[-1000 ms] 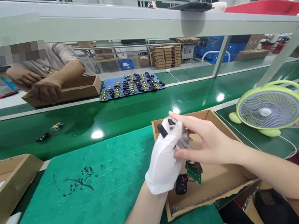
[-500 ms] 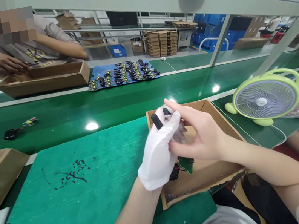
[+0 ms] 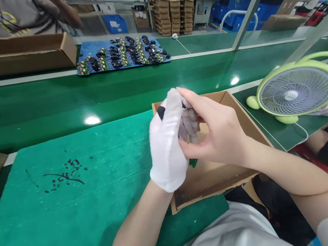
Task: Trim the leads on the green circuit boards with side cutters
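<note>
Two hands meet: gloved left hand (image 3: pixel 168 149) closed round a black piece (image 3: pixel 161 113), tip poking out; bare right hand (image 3: pixel 224 134) curved against the gloved fingers, its hold hidden, can't tell. Looks like fingertip work; next move likely needs steady left grip. Forearms angle inward. Green circuit board (image 3: pixel 193 163) peeks below, above cardboard tray (image 3: pixel 214 177).

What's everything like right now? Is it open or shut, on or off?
Left hand: gloved, curled around a black part
Right hand: bare, fingers bent
Green board: mostly hidden
Near box: open-topped
Far box: open-topped
Fan: can't tell if it's on
Blue pad: loaded with parts
Dark bits: scattered on the mat
</note>
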Action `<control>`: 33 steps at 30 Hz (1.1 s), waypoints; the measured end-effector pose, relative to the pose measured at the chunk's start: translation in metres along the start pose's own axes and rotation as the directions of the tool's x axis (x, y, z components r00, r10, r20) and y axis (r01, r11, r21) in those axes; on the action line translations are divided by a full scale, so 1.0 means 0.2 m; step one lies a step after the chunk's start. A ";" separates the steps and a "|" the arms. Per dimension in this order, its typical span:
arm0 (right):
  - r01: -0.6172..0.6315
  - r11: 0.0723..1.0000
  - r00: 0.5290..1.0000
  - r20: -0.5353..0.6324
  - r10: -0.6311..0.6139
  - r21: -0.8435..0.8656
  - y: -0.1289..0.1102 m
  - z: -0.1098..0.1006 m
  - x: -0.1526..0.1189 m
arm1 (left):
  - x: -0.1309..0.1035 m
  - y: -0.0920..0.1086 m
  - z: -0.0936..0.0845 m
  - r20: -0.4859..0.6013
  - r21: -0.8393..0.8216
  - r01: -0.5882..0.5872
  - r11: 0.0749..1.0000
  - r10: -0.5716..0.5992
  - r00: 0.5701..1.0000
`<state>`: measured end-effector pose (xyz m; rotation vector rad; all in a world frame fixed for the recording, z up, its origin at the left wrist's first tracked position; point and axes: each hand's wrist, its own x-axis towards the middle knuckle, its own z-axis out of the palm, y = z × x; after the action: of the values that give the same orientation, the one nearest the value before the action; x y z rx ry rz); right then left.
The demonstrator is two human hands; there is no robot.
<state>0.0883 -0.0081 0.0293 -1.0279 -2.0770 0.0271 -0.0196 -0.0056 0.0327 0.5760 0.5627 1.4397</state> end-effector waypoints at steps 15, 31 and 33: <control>-0.016 0.993 1.000 -0.002 0.016 0.119 0.05 0.07 0.01 | 0.07 -0.05 -0.04 -0.273 -0.024 -0.101 0.995 0.091 0.958; -0.072 0.986 0.981 0.189 0.043 0.150 0.09 0.06 0.07 | 0.12 -0.05 -0.04 -0.146 -0.014 -0.081 0.997 0.078 0.986; -0.051 0.972 0.959 0.283 -0.016 0.228 0.13 0.01 0.08 | 0.12 -0.02 -0.05 -0.102 0.025 -0.080 0.996 0.082 0.991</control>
<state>0.0984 0.0214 0.0287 -0.9398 -2.2546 0.4415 -0.0218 0.0194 0.0218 0.5486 0.6425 1.5483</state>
